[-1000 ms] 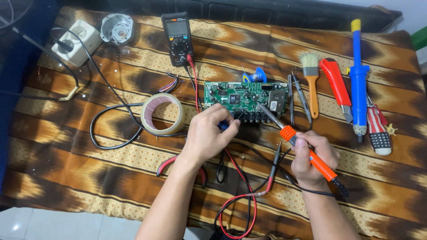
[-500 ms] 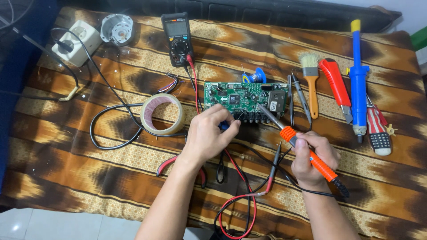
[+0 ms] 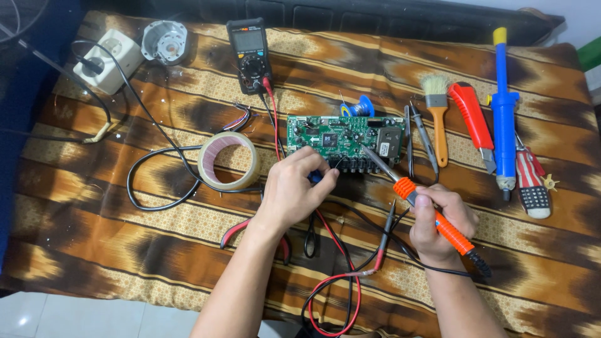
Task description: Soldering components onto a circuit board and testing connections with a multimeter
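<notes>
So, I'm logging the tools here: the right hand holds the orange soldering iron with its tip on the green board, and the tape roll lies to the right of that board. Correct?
Not quite. In the head view the tape roll lies to the left of the board, not the right. The rest holds: the right hand holds the orange soldering iron with its tip on the green board.

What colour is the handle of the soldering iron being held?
Orange, with a black end; the soldering iron sits in the right hand, clearest in the head view.
</notes>
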